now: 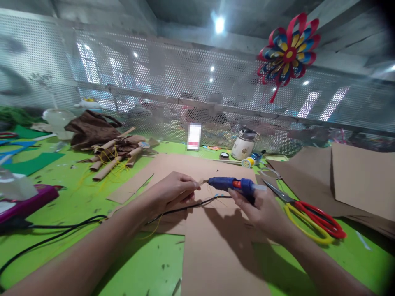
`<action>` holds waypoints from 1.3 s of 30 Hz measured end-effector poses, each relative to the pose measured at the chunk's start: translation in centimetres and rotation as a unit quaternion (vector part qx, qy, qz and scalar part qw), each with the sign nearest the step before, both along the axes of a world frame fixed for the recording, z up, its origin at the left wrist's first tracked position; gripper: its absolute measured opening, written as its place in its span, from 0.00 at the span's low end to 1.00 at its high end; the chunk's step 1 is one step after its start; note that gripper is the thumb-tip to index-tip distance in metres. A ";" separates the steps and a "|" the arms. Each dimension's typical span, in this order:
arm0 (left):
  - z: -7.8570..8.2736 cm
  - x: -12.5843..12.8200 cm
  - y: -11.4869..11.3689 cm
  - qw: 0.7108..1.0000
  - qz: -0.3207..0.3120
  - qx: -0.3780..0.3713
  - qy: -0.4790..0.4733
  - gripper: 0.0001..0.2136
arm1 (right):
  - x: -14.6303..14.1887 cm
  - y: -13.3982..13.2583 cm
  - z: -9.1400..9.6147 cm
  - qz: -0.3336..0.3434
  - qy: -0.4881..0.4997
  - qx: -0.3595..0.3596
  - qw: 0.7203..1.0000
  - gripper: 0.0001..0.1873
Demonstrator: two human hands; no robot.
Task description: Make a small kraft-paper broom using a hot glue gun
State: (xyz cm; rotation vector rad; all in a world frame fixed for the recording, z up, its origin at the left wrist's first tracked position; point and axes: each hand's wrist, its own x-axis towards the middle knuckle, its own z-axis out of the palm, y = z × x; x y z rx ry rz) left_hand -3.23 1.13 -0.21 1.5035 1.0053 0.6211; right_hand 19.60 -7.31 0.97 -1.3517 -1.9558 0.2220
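Note:
My right hand [262, 209] is wrapped round the handle of a blue hot glue gun [220, 183], with a clear glue stick [259, 187] poking out of its back. The nozzle points left and meets the fingertips of my left hand [175, 190]. Those fingers are pinched together at a small piece that is too hidden to name. A yellow thread [159, 224] hangs below my left hand. Brown cardboard sheets [220, 255] lie under both hands, and a black cord [182, 209] crosses them.
Large scissors [308, 213] with red and yellow handles lie at the right, beside more cardboard [364, 181]. Rolled brown paper tubes [108, 168] with yellow threads are at the left. A bottle [243, 144], a yellow thread spool [247, 163] and a bright phone [194, 136] stand at the back.

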 end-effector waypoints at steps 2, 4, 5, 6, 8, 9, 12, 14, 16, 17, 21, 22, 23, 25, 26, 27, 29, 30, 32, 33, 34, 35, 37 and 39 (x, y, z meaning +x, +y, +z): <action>0.1 -0.1 0.1 1.000 -0.001 -0.002 -0.001 0.10 | 0.1 0.0 0.1 -0.001 0.006 -0.006 1.000 0.16; 0.2 0.0 0.0 1.000 0.000 -0.001 -0.002 0.09 | 0.2 -0.1 0.1 -0.009 0.019 -0.004 1.000 0.17; 0.3 0.1 -0.1 1.000 0.002 0.001 0.000 0.09 | 0.2 -0.1 0.2 -0.014 0.025 -0.002 1.000 0.18; 0.4 0.2 -0.1 1.000 0.005 0.005 0.004 0.09 | 0.2 -0.1 0.2 -0.018 0.030 -0.004 0.999 0.18; 0.3 0.5 -0.2 1.000 0.012 0.019 0.017 0.09 | 0.1 0.0 0.2 -0.018 0.042 -0.022 0.999 0.20; 0.3 0.6 -0.3 0.999 0.014 0.028 0.027 0.10 | 0.0 0.1 0.2 -0.015 0.050 -0.038 0.998 0.21; 0.1 0.7 -0.2 0.998 0.014 0.051 0.038 0.10 | 0.0 0.3 0.2 -0.011 0.078 -0.076 0.994 0.22; 0.2 0.6 -0.1 0.999 0.008 0.046 0.025 0.10 | 0.2 0.6 0.1 -0.017 0.098 -0.097 0.990 0.23; 0.5 0.3 -0.1 1.000 -0.003 0.027 0.009 0.10 | 0.5 0.8 0.1 -0.015 0.121 -0.130 0.984 0.25; 0.6 0.1 -0.1 1.000 -0.011 0.013 0.003 0.10 | 0.6 0.9 0.1 -0.007 0.136 -0.150 0.979 0.26; 0.9 -0.6 0.1 0.997 -0.054 -0.047 -0.031 0.09 | 1.2 1.2 0.1 0.037 0.232 -0.217 0.947 0.27; 0.9 -0.8 0.2 0.996 -0.063 -0.059 -0.039 0.09 | 1.4 1.3 0.1 0.044 0.259 -0.230 0.937 0.26; 1.0 -0.9 0.3 0.994 -0.069 -0.067 -0.042 0.10 | 1.5 1.4 0.2 0.050 0.281 -0.241 0.928 0.25; 1.1 -1.1 0.4 0.994 -0.078 -0.071 -0.038 0.10 | 1.8 1.5 0.3 0.059 0.316 -0.257 0.911 0.23; 1.2 -1.2 0.4 0.993 -0.086 -0.070 -0.033 0.10 | 2.0 1.5 0.3 0.062 0.330 -0.264 0.904 0.23; 1.3 -1.3 0.4 0.993 -0.095 -0.066 -0.027 0.10 | 2.1 1.5 0.4 0.067 0.342 -0.271 0.897 0.22; 1.5 -1.3 0.3 0.992 -0.113 -0.057 -0.017 0.09 | 2.3 1.6 0.3 0.076 0.359 -0.286 0.885 0.21; 1.6 -1.3 0.2 0.991 -0.121 -0.054 -0.013 0.09 | 2.4 1.6 0.3 0.080 0.361 -0.295 0.881 0.21; 1.7 -1.3 0.0 0.990 -0.131 -0.052 -0.008 0.08 | 2.4 1.7 0.2 0.082 0.357 -0.313 0.876 0.21; 1.8 -1.2 0.0 0.990 -0.134 -0.052 -0.005 0.08 | 2.4 1.7 0.1 0.081 0.353 -0.317 0.876 0.21; 1.8 -1.2 -0.1 0.989 -0.135 -0.051 -0.002 0.08 | 2.3 1.7 0.1 0.080 0.351 -0.319 0.877 0.21; 1.8 -1.1 -0.2 0.989 -0.136 -0.050 0.002 0.08 | 2.3 1.8 0.1 0.079 0.349 -0.319 0.878 0.21; 1.9 -1.1 -0.3 0.989 -0.136 -0.051 0.007 0.08 | 2.3 1.8 0.1 0.078 0.345 -0.318 0.880 0.21; 1.9 -1.1 -0.4 0.989 -0.135 -0.060 0.010 0.08 | 2.4 1.9 0.2 0.076 0.340 -0.321 0.881 0.21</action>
